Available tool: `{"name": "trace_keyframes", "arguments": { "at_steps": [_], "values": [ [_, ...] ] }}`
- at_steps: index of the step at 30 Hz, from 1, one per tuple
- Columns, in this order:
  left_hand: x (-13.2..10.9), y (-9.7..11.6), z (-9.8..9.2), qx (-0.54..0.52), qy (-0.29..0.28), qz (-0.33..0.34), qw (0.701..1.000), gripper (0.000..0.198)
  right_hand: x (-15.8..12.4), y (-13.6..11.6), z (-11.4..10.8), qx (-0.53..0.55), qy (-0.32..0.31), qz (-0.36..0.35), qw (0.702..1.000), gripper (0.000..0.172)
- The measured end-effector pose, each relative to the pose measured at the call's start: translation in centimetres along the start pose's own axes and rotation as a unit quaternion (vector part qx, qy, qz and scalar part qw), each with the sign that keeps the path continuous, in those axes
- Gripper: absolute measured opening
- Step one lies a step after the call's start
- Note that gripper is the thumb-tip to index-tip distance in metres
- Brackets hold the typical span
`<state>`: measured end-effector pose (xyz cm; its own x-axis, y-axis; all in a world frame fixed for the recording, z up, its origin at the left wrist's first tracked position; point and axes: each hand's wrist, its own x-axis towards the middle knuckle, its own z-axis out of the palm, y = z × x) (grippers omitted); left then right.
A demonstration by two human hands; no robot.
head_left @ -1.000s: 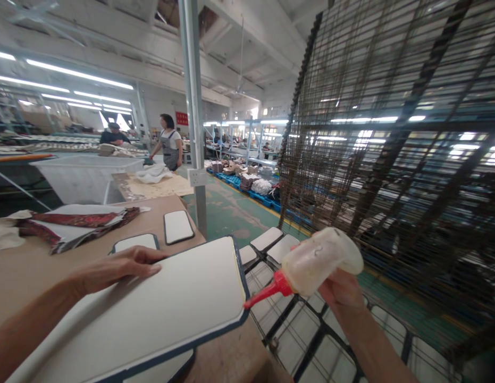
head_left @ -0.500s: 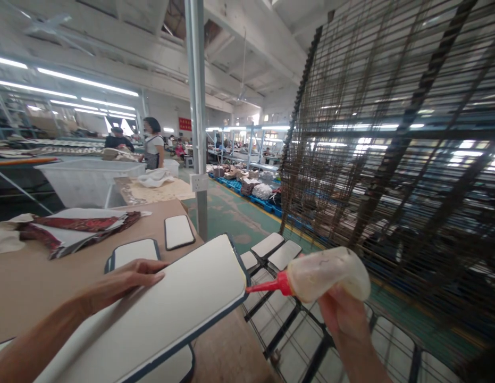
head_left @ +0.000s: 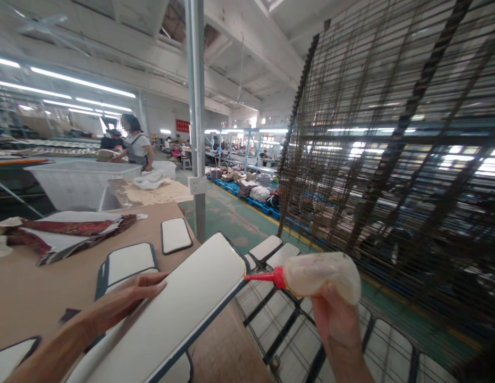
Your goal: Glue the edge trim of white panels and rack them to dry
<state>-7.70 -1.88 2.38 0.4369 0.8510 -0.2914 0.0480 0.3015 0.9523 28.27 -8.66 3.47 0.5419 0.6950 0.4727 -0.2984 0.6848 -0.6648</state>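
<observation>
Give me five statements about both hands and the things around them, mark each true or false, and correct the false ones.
1. The right hand grips a translucent plastic squeeze bottle with a pointed red nozzle. True.
2. The bottle stands upright with its nozzle pointing at the ceiling. False: it is tipped over, roughly level, with the nozzle pointing toward the picture's left.
3. The left hand holds a long, flat white panel with rounded corners and a dark blue edge. True.
4. The nozzle's tip is at the middle of the panel's white face. False: it is at one of the panel's rounded corners.
5. Folded fabric with a red pattern lies on a brown tabletop. True.
</observation>
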Motion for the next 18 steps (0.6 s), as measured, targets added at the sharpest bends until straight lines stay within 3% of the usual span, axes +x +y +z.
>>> {"name": "trace_keyframes", "arguments": {
  "at_steps": [13,18],
  "values": [
    [0.8,-2.7,-0.4,-0.077,0.027,0.006,0.997,0.034,-0.2,1.1,1.1,0.017,0.014,0.002,1.0,0.033],
    [1.0,-3.5,0.4,-0.098,0.025,0.013,0.995,0.036,-0.2,1.9,1.3,-0.001,0.026,-0.001,1.0,0.036]
  ]
}}
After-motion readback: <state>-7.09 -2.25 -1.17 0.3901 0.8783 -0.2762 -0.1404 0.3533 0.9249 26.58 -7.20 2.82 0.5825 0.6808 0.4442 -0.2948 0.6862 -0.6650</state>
